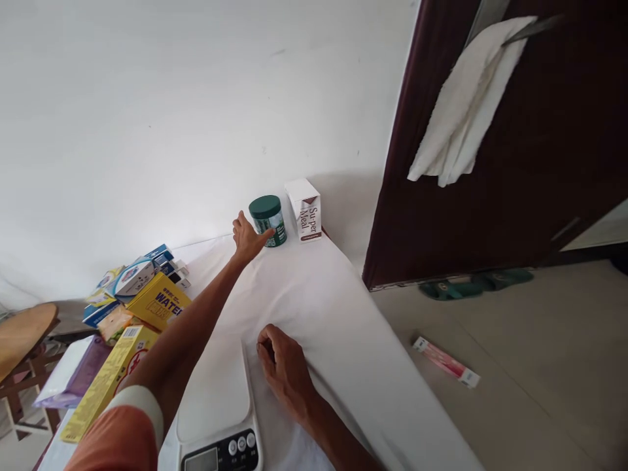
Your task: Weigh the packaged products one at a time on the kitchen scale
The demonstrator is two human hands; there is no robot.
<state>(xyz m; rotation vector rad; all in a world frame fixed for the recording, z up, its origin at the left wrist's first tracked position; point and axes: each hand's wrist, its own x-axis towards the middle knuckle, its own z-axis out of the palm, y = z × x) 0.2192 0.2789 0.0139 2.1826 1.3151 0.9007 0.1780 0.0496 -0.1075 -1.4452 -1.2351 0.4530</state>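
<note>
White tablecloth (pixel 343 314): left grip (pixel 249 243) spread, empty, at green jar (pixel 269 217); right grip (pixel 286 365) curled, contents hidden.

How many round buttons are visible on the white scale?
3, in one row right of the display: a left button, a middle button and a right button. The picture's edge cuts the scale, so more may be hidden.

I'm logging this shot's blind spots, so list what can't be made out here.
All in the head view:
- Green jar: part of its label, behind the left grip's thumb.
- Right grip: its palm, hidden by curled fingers; whether it holds anything is unclear.
- Yellow "WATER" box: its right end, behind the left forearm.
- White scale: lower end, cut off by the bottom edge.
- Pink-and-white carton: print too small.
</note>
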